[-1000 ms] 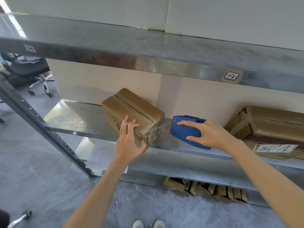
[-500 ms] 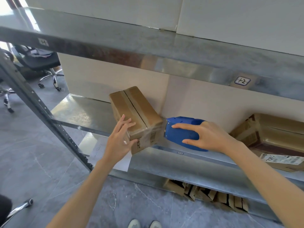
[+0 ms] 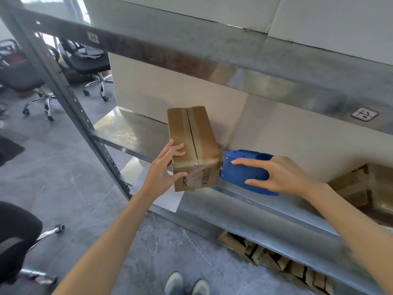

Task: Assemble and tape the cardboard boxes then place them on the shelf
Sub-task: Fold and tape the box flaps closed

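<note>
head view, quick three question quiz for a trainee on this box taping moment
1. True or false: the right hand holds the blue tape dispenser at the right side of the small cardboard box.
2. Which does the left hand touch? A the box's near left corner; B the shelf upright; C the office chair.
3. Fill in: the tape on the box's top runs along its centre ____.

Key: 1 true; 2 A; 3 seam.
</note>
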Available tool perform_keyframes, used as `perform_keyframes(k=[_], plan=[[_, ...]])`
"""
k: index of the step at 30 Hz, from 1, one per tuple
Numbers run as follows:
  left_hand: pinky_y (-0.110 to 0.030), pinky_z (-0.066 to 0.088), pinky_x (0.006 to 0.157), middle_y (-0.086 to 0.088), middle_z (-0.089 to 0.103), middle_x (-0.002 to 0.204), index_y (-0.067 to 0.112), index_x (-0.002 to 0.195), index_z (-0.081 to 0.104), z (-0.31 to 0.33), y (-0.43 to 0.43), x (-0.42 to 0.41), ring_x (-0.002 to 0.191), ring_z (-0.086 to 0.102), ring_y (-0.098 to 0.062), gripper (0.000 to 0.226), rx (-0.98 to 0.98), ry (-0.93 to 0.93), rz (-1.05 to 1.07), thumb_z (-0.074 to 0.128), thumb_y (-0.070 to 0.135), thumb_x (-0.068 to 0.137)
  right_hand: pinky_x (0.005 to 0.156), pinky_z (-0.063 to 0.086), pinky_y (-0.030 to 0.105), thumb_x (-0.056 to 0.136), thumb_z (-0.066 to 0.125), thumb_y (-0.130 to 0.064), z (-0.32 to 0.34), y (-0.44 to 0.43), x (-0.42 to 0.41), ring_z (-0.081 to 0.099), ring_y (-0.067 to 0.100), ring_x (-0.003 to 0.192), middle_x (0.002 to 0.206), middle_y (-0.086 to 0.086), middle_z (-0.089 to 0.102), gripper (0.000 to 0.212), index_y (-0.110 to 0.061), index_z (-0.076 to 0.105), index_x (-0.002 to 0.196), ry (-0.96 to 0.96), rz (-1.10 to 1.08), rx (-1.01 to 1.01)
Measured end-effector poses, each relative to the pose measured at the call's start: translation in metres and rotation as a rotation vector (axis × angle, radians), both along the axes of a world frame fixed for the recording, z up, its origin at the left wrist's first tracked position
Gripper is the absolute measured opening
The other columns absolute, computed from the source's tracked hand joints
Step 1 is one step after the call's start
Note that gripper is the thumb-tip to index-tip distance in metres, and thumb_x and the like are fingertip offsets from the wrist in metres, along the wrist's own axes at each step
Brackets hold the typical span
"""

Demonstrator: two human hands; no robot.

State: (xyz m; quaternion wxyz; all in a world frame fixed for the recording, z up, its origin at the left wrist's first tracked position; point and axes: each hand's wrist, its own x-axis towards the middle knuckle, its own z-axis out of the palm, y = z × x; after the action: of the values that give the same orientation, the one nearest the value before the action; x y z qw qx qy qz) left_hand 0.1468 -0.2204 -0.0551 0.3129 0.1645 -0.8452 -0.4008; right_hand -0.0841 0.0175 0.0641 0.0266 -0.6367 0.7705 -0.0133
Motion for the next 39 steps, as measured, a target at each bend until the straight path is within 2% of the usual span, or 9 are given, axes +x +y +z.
perform_keyframes(k=[3,8,14,18,21,26,32,36,39], plan=[[-0.050,0.049,0.104,0.007,0.052,0.145,0.012,0.122,0.059,-0.001,-0.002,-0.001,0.149,0.025,-0.010,0.054,-0.008,-0.021,0.006,0.085,0.018,0.075,0.051,0.032,0.018,0.088,0.060,-0.054,0.000,0.002,-0.009,0.030,0.010,0.041,0.041,-0.004,0.027,0.058,-0.073,0.027,0.131,-0.028,0.019,-0.003],[-0.042,0.051,0.103,0.012,0.051,0.144,0.014,0.121,0.059,-0.004,-0.004,-0.001,0.149,0.025,-0.010,0.053,-0.034,-0.035,0.015,0.086,0.016,0.075,0.058,0.044,0.025,0.089,0.056,-0.056,0.003,0.010,-0.025,0.035,0.010,0.045,0.046,-0.004,0.036,0.058,-0.078,0.020,0.129,0.011,0.011,0.033],[-0.017,0.049,0.098,0.022,0.047,0.143,0.019,0.120,0.057,-0.003,-0.004,-0.005,0.150,0.024,-0.012,0.053,-0.021,-0.008,0.015,0.085,0.014,0.076,0.052,0.030,0.023,0.090,0.056,-0.055,0.001,0.005,-0.027,0.033,0.006,0.044,0.045,-0.008,0.031,0.058,-0.069,0.024,0.136,0.069,-0.004,0.033],[-0.012,0.045,0.098,0.023,0.047,0.142,0.020,0.120,0.057,-0.001,-0.004,-0.004,0.149,0.024,-0.010,0.054,-0.003,-0.021,0.019,0.085,0.012,0.074,0.049,0.027,0.022,0.090,0.055,-0.056,-0.009,0.000,-0.026,0.033,0.004,0.045,0.046,-0.010,0.034,0.060,-0.071,0.018,0.135,0.077,-0.021,0.013],[-0.014,0.046,0.099,0.023,0.047,0.142,0.022,0.119,0.057,0.000,-0.003,-0.004,0.149,0.023,-0.009,0.054,-0.003,-0.020,0.015,0.085,0.012,0.074,0.050,0.031,0.026,0.090,0.055,-0.055,-0.011,-0.007,-0.020,0.031,0.006,0.045,0.046,-0.012,0.029,0.064,-0.070,0.011,0.134,0.111,-0.046,0.005],[-0.029,0.049,0.100,0.023,0.047,0.142,0.022,0.117,0.057,0.002,-0.003,-0.004,0.149,0.022,-0.008,0.052,0.020,-0.035,0.007,0.085,0.012,0.075,0.041,0.019,0.021,0.082,0.073,-0.043,-0.015,-0.020,0.004,0.028,0.016,0.040,0.044,-0.013,0.018,0.063,-0.052,0.044,0.138,0.096,-0.090,-0.013],[-0.034,0.050,0.101,0.022,0.047,0.143,0.022,0.117,0.057,0.000,-0.002,-0.003,0.150,0.021,-0.008,0.050,0.019,-0.032,0.005,0.085,0.014,0.076,0.037,0.018,0.022,0.076,0.083,-0.028,-0.042,-0.022,0.020,0.027,0.017,0.035,0.042,-0.001,0.031,0.061,-0.030,0.061,0.133,0.139,-0.055,-0.175],[-0.037,0.046,0.106,0.025,0.044,0.145,0.019,0.118,0.058,-0.001,-0.001,-0.001,0.150,0.020,-0.009,0.050,0.009,-0.044,0.008,0.084,0.016,0.076,0.037,0.031,0.026,0.085,0.074,-0.033,-0.060,-0.041,0.010,0.048,0.024,0.038,0.047,0.007,0.050,0.060,-0.032,0.052,0.141,0.096,-0.148,-0.218],[-0.036,0.045,0.106,0.030,0.042,0.144,0.021,0.119,0.057,-0.001,-0.002,-0.002,0.150,0.021,-0.007,0.052,0.010,-0.041,0.019,0.085,0.016,0.076,0.049,0.048,0.033,0.092,0.061,-0.046,-0.080,-0.049,-0.011,0.057,0.022,0.056,0.069,0.007,0.064,0.061,-0.045,0.035,0.148,-0.045,-0.306,-0.129]])
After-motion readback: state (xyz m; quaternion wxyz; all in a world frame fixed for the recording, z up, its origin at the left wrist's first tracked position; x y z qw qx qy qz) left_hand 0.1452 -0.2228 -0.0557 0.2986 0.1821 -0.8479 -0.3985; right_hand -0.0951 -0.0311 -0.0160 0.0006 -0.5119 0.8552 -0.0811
